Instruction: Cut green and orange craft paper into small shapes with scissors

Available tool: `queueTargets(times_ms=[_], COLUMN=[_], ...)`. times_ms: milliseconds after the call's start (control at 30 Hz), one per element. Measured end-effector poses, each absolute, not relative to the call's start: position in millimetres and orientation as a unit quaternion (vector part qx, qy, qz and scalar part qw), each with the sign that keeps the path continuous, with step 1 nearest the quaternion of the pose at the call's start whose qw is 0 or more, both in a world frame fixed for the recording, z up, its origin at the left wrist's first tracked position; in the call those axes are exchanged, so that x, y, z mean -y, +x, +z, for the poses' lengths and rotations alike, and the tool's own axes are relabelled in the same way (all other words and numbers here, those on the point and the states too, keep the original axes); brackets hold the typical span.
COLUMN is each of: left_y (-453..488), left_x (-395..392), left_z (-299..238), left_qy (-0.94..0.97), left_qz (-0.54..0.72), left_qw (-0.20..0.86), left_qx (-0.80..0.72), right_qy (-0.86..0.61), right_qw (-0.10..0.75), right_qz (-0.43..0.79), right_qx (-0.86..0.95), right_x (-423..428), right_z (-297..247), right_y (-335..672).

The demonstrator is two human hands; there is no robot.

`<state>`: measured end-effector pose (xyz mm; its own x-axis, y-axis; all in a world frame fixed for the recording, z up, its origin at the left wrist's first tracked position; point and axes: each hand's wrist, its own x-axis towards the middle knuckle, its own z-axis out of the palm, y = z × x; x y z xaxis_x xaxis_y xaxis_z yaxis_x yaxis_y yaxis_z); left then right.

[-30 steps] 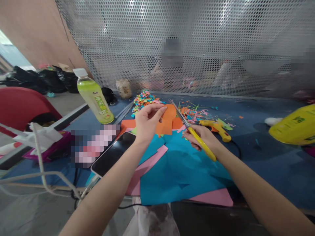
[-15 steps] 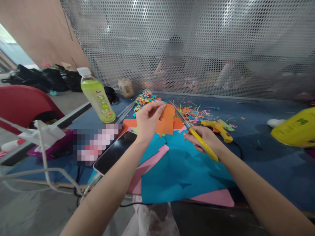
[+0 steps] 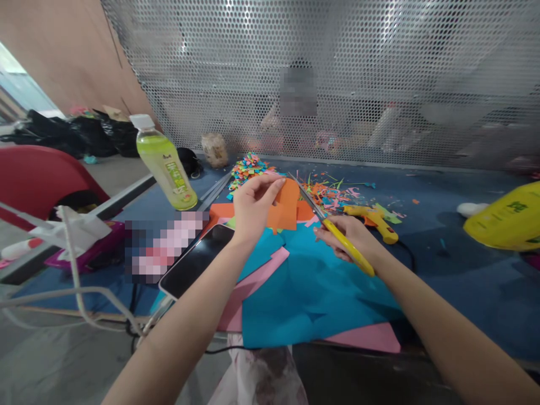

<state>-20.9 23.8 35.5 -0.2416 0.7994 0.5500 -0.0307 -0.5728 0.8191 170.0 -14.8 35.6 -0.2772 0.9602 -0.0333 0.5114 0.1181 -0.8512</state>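
Observation:
My left hand (image 3: 257, 205) pinches the top edge of an orange sheet (image 3: 288, 205), which hangs upright over the table. In my right hand (image 3: 348, 239) is a pair of scissors (image 3: 348, 246) with yellow handles, its blades pointing up and left beside the sheet's right edge. Whether the blades touch the sheet I cannot tell. Beneath both hands lie a large blue sheet (image 3: 312, 292) and pink sheets (image 3: 365, 338). Another orange piece (image 3: 221, 211) lies flat behind my left wrist. Small colourful cut pieces (image 3: 251, 169) are heaped behind my left hand, and thin scraps (image 3: 327, 191) lie behind the scissors.
A yellow glue gun (image 3: 373, 220) lies right of my right hand. On the left are a phone (image 3: 196, 264), a green drink bottle (image 3: 166, 166) and a tissue box (image 3: 88, 242). A yellow bottle (image 3: 504, 219) lies far right. A perforated metal panel (image 3: 337, 73) stands behind the table.
Almost nothing differs. The whole view has shifted very slightly; both hands keep their hold on the orange sheet and the scissors.

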Motion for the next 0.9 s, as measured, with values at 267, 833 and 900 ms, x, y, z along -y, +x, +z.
queueTargets(times_ms=[267, 833, 900], left_y=[-22, -24, -26], left_x=[-28, -35, -36], left_z=[34, 16, 13], left_qy=[0.543, 0.778, 0.772], left_qz=[0.702, 0.192, 0.107], left_qw=[0.287, 0.106, 0.083], left_qx=[-0.361, -0.588, -0.621], right_qy=[-0.537, -0.519, -0.52], right_qw=[0.306, 0.434, 0.431], right_qz=[0.467, 0.439, 0.427], right_qx=[0.633, 0.591, 0.601], right_x=[13, -5, -8], right_z=[36, 23, 22], right_y=[169, 172, 174])
